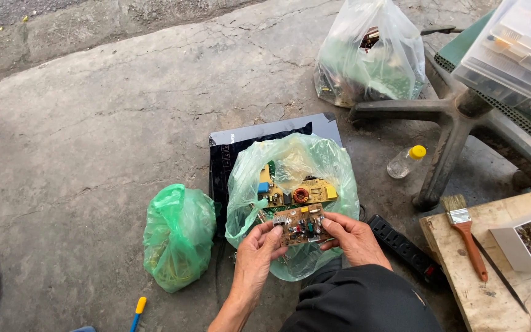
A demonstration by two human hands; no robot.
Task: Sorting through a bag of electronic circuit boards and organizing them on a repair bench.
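Left hand and right hand pinch small circuit board by edges above open green bag; loose hold risks drop.

Bare concrete left; chair base crowds right.

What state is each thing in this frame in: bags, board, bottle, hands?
Left hand: gripping the small circuit board's left edge.
Right hand: gripping its right edge.
Small circuit board: held level, components up.
Middle green bag: open, boards inside.
Left green bag: bunched closed.
Bottle: capped, lying down.
Paintbrush: flat on wood.
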